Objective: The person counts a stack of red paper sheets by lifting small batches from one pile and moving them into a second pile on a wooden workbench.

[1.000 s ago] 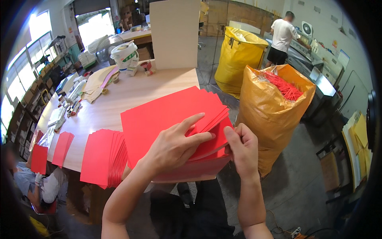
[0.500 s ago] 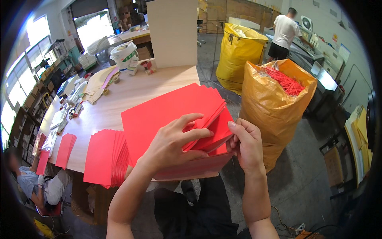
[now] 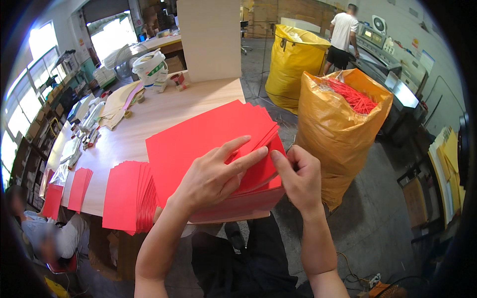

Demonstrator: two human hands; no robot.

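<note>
A thick stack of red paper sheets (image 3: 194, 131) lies at the near edge of the wooden table in front of me. My left hand (image 3: 211, 171) rests on the stack, index and middle fingers stretched out and apart, their tips by the edge of the upper sheets. Its thumb is mostly hidden. At the stack's right corner, my right hand (image 3: 303, 176) is closed, thumb and bent index finger pinching the edge of some red sheets. Between the hands the sheets are partly lifted, with a gap showing. A smaller fanned pile of red sheets (image 3: 126, 196) lies to the left.
Beyond the stack, the table (image 3: 198, 99) holds a white bucket (image 3: 150, 69), tape rolls and small tools. Right of it stand an orange sack (image 3: 343, 134) of red strips and a yellow sack (image 3: 293, 69). One person (image 3: 343, 35) stands by a machine; another sits at far left.
My left fingers have straightened, and its thumb has slipped from view. My right hand has moved slightly left and curled more tightly at the sheets' corner. The standing person has turned.
</note>
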